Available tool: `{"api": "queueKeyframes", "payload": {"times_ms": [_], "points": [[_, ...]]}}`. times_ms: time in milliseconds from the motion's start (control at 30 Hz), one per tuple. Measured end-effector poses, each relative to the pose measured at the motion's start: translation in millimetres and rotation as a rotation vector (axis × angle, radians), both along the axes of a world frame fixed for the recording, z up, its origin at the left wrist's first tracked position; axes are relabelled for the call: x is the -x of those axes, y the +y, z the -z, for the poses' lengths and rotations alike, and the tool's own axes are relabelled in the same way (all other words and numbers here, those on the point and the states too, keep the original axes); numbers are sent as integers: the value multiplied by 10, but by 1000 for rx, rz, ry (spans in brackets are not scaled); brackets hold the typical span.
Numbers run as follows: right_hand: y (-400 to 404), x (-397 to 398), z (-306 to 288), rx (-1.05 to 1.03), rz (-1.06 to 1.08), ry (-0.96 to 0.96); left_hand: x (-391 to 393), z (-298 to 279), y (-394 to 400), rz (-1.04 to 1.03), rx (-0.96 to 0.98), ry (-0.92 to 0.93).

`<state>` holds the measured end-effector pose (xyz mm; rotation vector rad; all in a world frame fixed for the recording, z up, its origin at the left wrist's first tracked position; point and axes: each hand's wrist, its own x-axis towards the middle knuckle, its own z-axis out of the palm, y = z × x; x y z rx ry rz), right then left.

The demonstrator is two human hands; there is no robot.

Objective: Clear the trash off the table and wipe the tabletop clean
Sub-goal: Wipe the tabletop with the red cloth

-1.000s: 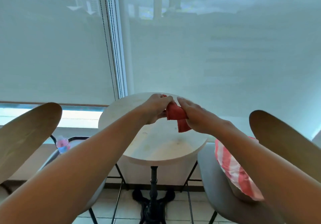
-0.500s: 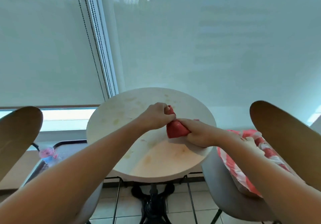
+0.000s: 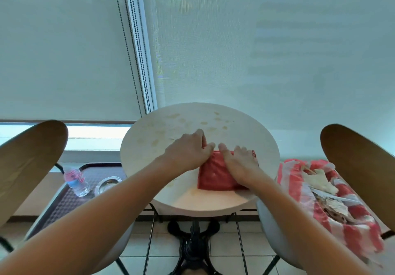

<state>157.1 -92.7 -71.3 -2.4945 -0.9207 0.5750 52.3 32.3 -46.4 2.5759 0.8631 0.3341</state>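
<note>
- Blind (image 3: 256, 50): pale woven mesh, fills the background; bead chains (image 3: 130, 50) hang at its left seam.
- Chairs: two, with rounded brown wooden backs, one on the left (image 3: 32, 163), one on the right (image 3: 354, 168); pale moulded seats.
- Table (image 3: 252, 129): round, off-white, smooth top on a black cast pedestal. Yellowish smears dot the far half; no loose trash shows on it.
- Bag (image 3: 352, 221): red-and-white striped thin plastic, slumped on the right chair seat, mouth open, crumpled paper and scraps inside. Judgement: the trash step looks done.
- Tray (image 3: 68, 202): dark, textured, on the left chair; carries a small clear bottle (image 3: 75, 181) with pink label and a round metal dish (image 3: 106, 185).
- Cloth (image 3: 215, 176): red, soft, folded to a flat rectangle, lying on the near-right part of the tabletop.
- Left hand (image 3: 188, 153): fingers bent down over the cloth's far-left corner, holding that edge.
- Right hand (image 3: 239, 163): laid flat on the cloth, fingers straight, pressing it to the table.
- Step in hand, as judged: wiping, with the cloth just set flat.
- Next move calls for: firm downward pressure and strokes toward the far half where the smears sit, keeping the fold together and the strokes inside the rim.
</note>
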Motion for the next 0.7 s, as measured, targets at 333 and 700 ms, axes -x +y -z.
{"api": "queueKeyframes", "payload": {"times_ms": [333, 700], "points": [[355, 130, 330, 172, 13, -308, 494, 220, 438, 56, -130, -255], [954, 115, 341, 114, -334, -390, 770, 508, 859, 71, -86, -346]]}}
